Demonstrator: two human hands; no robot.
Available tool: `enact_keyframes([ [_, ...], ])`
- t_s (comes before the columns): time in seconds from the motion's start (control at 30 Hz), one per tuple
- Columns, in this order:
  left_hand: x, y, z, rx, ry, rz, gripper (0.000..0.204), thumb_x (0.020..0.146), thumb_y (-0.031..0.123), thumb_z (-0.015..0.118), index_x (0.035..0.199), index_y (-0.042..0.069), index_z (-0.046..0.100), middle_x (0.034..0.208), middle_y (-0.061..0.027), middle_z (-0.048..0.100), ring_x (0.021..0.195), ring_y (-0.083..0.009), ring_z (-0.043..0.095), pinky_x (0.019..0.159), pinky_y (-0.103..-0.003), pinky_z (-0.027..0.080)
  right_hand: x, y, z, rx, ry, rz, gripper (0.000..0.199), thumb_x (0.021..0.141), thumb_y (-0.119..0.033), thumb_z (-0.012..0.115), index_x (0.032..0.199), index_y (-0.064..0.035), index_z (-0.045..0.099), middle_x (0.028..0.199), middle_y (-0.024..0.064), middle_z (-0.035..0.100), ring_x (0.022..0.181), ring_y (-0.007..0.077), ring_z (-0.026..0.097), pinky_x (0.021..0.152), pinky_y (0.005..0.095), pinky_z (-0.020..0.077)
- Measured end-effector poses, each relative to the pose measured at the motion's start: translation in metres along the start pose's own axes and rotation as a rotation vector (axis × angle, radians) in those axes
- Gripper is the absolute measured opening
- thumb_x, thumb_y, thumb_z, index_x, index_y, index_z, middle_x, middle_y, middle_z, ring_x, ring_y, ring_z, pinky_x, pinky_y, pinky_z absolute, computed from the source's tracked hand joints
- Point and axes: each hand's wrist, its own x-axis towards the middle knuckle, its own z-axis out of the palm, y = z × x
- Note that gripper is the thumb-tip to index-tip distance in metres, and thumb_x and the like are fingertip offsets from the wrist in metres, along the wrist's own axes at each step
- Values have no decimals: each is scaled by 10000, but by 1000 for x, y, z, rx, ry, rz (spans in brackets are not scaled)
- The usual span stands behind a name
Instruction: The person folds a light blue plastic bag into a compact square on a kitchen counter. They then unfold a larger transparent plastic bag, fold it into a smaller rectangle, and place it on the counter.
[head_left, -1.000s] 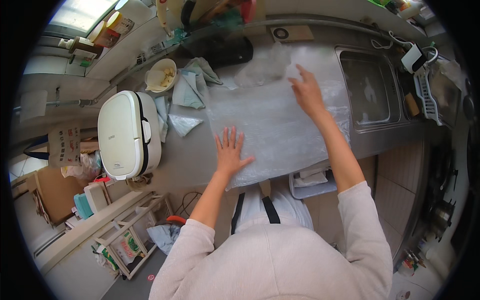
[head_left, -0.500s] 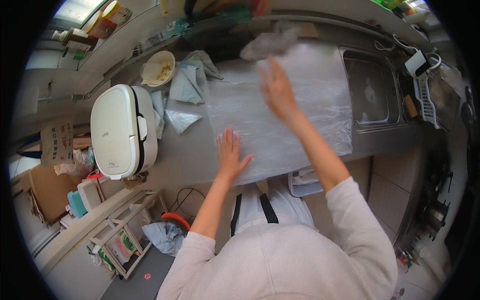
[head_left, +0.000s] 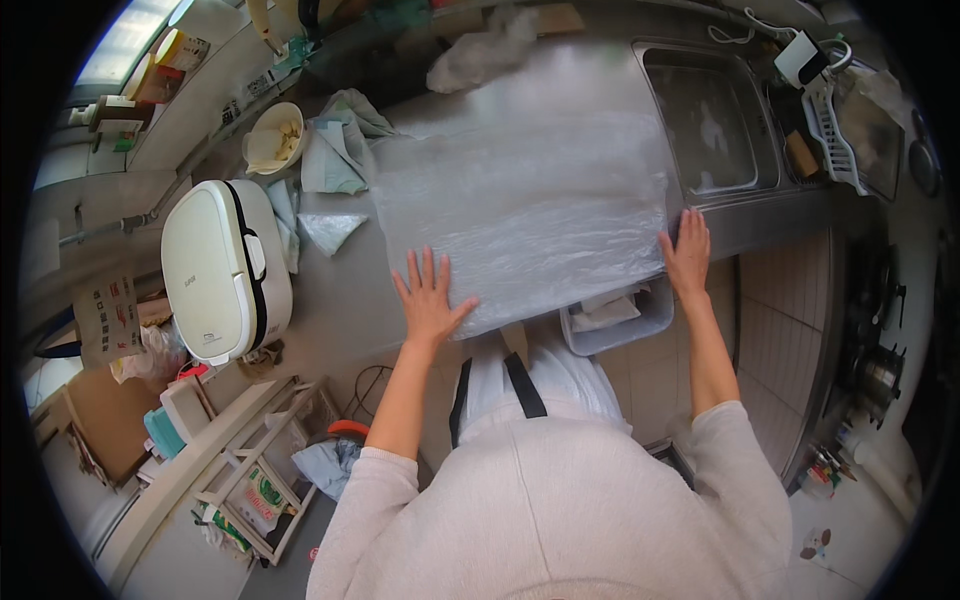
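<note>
A clear plastic sheet (head_left: 520, 200) lies spread over the grey countertop, wrinkled toward its near edge. My left hand (head_left: 430, 298) rests flat on its near left corner, fingers spread. At the near right corner, my right hand (head_left: 687, 255) lies with fingers stretched out, touching the sheet's edge beside the sink. Neither hand grips anything. A crumpled clump of clear plastic (head_left: 483, 48) sits behind the sheet's far edge. To the left lie a folded triangle of clear plastic (head_left: 332, 231) and a pale green cloth (head_left: 335, 158).
A white lidded appliance (head_left: 208, 270) stands at the left, with a bowl of pale pieces (head_left: 275, 138) behind it. The sink (head_left: 712, 125) is to the right, beside a white rack (head_left: 832, 135). Below the counter's front edge is a grey bin (head_left: 615, 330).
My right hand has come down from the far part of the sheet to its near right corner. My left hand stays at the near left, fingers more spread. The view has shifted slightly.
</note>
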Motion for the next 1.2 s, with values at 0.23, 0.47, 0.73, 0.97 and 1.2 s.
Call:
enact_keyframes([
  [0.23,-22,-6,6,-124,9,69,770,899,460,554,1499,73,269,1587,-159,138,1464,-375,79,1143,-586,59,-51,14,10,686,5,166,275,874,-219,689,1074,-43,624,1042,102,648,958,192,575,849,319,466],
  [0.47,-1,5,5,36,-31,-61,822,862,537,564,1502,106,280,1596,-138,117,1470,-368,44,1123,-630,36,19,-5,-30,790,12,277,170,887,-213,675,844,-53,638,689,47,641,569,166,584,594,325,458],
  [0.73,-12,12,-11,-84,35,83,917,788,572,644,1500,119,286,1599,-129,108,1471,-358,56,1124,-629,56,-2,9,5,210,206,307,253,893,-215,640,1105,-83,593,913,98,654,844,289,611,821,430,438],
  [0.97,-51,10,8,-74,-44,134,628,914,388,562,1460,136,379,1577,-143,185,1464,-341,120,1165,-510,139,-26,-179,21,523,67,-529,472,902,-173,584,1353,-77,487,1365,147,500,1310,336,414,1106,453,298],
  [1.2,-52,8,0,-75,-104,155,576,934,414,513,1454,194,400,1581,-119,185,1463,-345,115,1162,-515,148,39,-216,60,122,-117,-751,561,956,-367,480,1446,-113,382,1542,83,298,1427,264,256,1180,416,169],
])
